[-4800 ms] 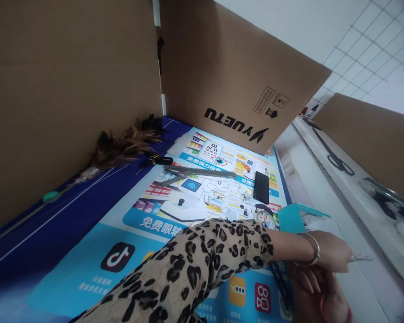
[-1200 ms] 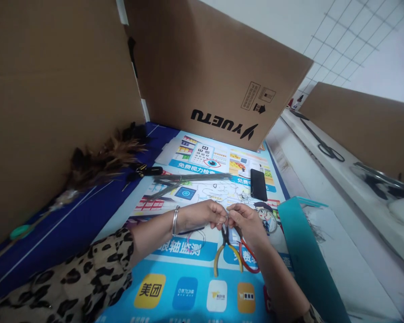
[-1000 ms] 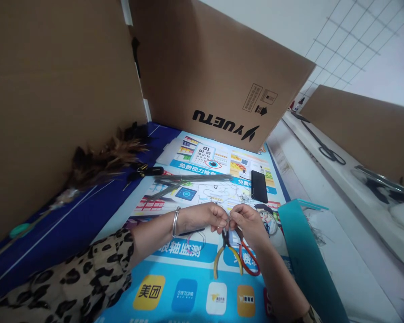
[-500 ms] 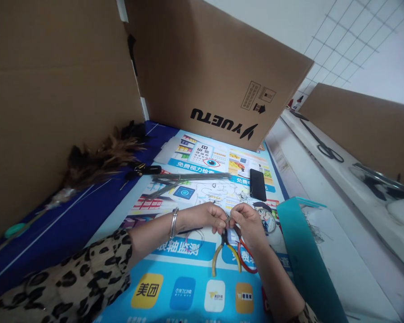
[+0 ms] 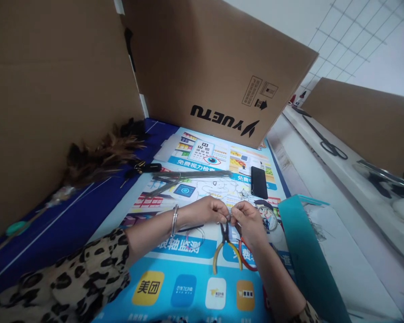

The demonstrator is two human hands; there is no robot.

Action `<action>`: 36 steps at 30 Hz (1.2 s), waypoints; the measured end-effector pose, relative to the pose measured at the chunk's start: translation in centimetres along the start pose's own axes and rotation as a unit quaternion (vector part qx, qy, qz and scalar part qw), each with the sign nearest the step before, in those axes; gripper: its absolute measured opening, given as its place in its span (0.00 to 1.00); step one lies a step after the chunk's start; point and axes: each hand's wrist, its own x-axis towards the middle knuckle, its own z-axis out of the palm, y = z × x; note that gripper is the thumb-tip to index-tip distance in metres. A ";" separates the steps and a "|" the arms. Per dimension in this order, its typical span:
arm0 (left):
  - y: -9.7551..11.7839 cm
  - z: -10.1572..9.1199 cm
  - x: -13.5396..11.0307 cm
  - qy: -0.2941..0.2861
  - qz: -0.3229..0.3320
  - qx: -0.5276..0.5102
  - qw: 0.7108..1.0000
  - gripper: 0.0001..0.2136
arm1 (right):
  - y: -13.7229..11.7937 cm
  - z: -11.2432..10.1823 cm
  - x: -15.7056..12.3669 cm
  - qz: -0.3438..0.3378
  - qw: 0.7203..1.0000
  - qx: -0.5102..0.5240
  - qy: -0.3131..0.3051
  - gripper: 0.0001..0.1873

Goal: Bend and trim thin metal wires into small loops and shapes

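In the head view, the left hand and right hand together pinch one tiny greyish piece, too small to make out, above the middle of the surface. Just nearer sit one pair of yellow-handled pliers, splayed, and one red-handled tool, partly hidden. Two cardboard panels wall the left and far edges, one teal panel the right.

And there's the cardboard panel lettered YUETU, its print upside down! Left of that panel, a plain brown cardboard sheet meets it at a corner. Over its top edge shows a pale wall, with a thin dark grid to its right. Farther right of it runs a white ledge; below it, the blue-covered desk sits in cool, soft light.
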 end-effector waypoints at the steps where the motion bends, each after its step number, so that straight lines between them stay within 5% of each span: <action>1: -0.1 0.0 0.0 -0.008 0.000 -0.007 1.000 0.07 | -0.1 0.1 0.0 0.001 1.000 0.014 -0.003 0.07; 7: 0.2 0.1 -0.4 -0.077 0.003 -0.082 0.994 0.08 | -0.6 0.3 -0.1 0.020 0.994 0.091 -0.049 0.08; 15: 1.3 0.8 -0.4 0.038 0.043 0.146 0.988 0.07 | 0.3 0.1 -0.1 -0.016 1.000 0.011 -0.001 0.05; 20: 1.4 0.7 -0.6 0.039 0.063 0.204 0.976 0.08 | 0.1 0.1 -0.4 -0.026 0.998 -0.050 -0.005 0.05; 28: 0.6 0.4 -0.4 -0.046 -0.001 -0.032 0.998 0.05 | -0.5 -0.3 -0.4 0.007 0.999 -0.025 -0.044 0.07; 36: -0.4 1.8 -0.5 -0.056 -0.028 -0.267 0.962 0.10 | -0.9 1.3 -0.9 -0.030 0.996 0.089 0.002 0.06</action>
